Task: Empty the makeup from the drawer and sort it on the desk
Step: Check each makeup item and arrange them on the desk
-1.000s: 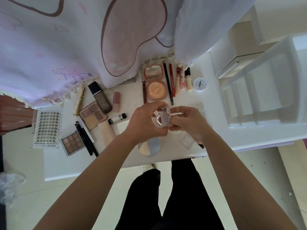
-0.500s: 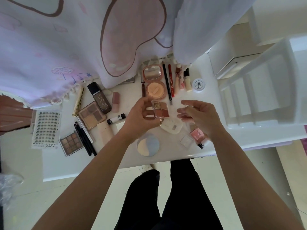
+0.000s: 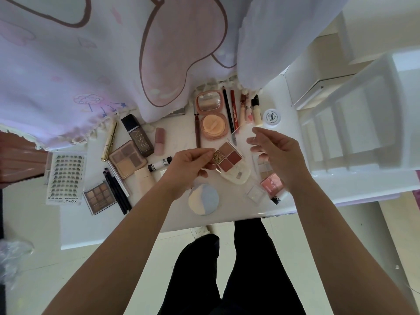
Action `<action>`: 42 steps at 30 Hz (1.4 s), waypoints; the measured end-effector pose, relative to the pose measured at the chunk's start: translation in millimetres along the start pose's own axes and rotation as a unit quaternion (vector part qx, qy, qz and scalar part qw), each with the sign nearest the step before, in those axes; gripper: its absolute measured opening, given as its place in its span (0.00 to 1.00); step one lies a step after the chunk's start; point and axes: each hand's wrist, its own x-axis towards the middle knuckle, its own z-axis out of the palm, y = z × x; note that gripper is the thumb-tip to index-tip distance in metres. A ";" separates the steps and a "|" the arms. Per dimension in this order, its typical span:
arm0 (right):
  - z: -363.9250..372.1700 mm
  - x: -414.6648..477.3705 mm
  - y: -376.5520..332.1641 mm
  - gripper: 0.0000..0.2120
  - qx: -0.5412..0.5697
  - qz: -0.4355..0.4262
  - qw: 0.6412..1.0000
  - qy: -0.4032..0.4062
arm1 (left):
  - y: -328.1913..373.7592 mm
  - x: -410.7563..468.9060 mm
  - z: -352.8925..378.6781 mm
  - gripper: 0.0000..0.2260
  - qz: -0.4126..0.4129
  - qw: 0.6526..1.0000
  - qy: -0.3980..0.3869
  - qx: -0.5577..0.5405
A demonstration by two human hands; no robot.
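Note:
A small four-pan eyeshadow palette (image 3: 229, 159) in reds and gold is held above the white desk (image 3: 159, 214); its clear lid stands open. My left hand (image 3: 191, 164) pinches its left corner. My right hand (image 3: 277, 155) hovers at the lid's right edge with relaxed fingers; whether they touch it I cannot tell. Sorted makeup lies around: an open peach compact (image 3: 211, 117), pencils (image 3: 228, 110), a white jar (image 3: 272, 117), a pink blush (image 3: 271, 184), a round puff (image 3: 203, 198).
On the left lie a lash card (image 3: 66, 176), a nine-pan palette (image 3: 100, 196) and a dark foundation bottle (image 3: 137, 135). A white drawer unit (image 3: 363, 123) stands at the right. A printed cloth (image 3: 113, 53) hangs over the desk's back.
Both hands were closed around the shut palette. Its lid has swung open, my right hand has let go and moved right, and my left hand now holds the palette alone.

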 end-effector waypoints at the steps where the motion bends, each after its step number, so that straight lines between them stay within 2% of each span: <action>1: 0.8 -0.2 -0.2 0.09 -0.006 -0.006 1.000 0.006 | -1.4 0.4 -0.5 0.08 -0.005 1.000 -0.006 -0.002; 8: 2.0 -2.7 10.1 0.07 -0.043 -0.067 0.996 0.034 | -10.7 2.5 15.9 0.06 -0.030 0.995 0.015 -0.098; 11: -3.8 0.0 16.2 0.08 -0.010 -0.042 0.997 0.070 | -9.7 3.3 24.4 0.05 -0.032 0.995 0.015 -0.098; 12: -7.6 1.3 19.7 0.08 -0.030 -0.030 0.995 0.090 | -9.2 3.8 26.6 0.05 -0.033 0.995 0.017 -0.096; 14: -18.1 2.9 29.2 0.11 -0.163 -0.026 0.978 0.126 | -8.4 5.7 29.8 0.05 -0.034 0.994 0.024 -0.097; 16: -27.1 0.6 38.3 0.15 -0.327 -0.033 0.934 0.137 | -7.2 8.0 31.6 0.07 -0.033 0.995 0.029 -0.090; 17: -30.9 -0.3 42.4 0.17 -0.383 -0.032 0.914 0.133 | -6.4 9.4 32.7 0.07 -0.033 0.996 0.030 -0.078; 19: -35.6 -2.0 47.6 0.18 -0.425 -0.025 0.898 0.114 | -3.5 11.5 37.1 0.06 -0.030 0.998 0.034 -0.043; 23: -35.1 -4.1 49.0 0.13 -0.407 -0.029 0.911 0.058 | 4.0 16.3 51.0 0.05 -0.021 0.999 0.032 0.014; 25: -35.5 -4.9 45.5 0.12 -0.364 -0.021 0.928 0.077 | 7.2 20.3 58.6 0.04 -0.022 0.999 0.019 0.025; 28: -39.3 -2.6 31.6 0.11 -0.149 0.036 0.983 0.100 | 10.9 26.0 70.1 0.04 -0.025 0.998 0.003 0.053; 30: -42.1 -3.0 25.2 0.10 -0.031 0.058 0.996 0.053 | 12.1 30.7 78.2 0.06 -0.025 0.997 -0.004 0.070; 31: -44.4 -3.0 25.0 0.09 -0.012 0.050 0.998 0.037 | 12.5 32.8 82.3 0.06 -0.026 0.997 -0.009 0.077; 34: -53.2 0.5 29.9 0.10 -0.002 0.029 0.999 0.044 | 15.1 39.6 90.9 0.06 -0.029 0.994 -0.021 0.105; 37: -61.7 3.5 34.0 0.10 0.012 0.045 0.998 0.045 | 20.9 49.0 96.8 0.04 -0.013 0.995 -0.014 0.097; 40: -64.4 7.6 38.1 0.09 -0.009 0.054 0.998 0.033 | 26.5 60.1 99.6 0.02 -0.032 0.998 0.028 0.038; 42: -61.6 13.0 39.7 0.08 -0.048 0.055 0.997 0.033 | 26.4 66.3 99.0 0.03 -0.037 0.997 0.050 0.054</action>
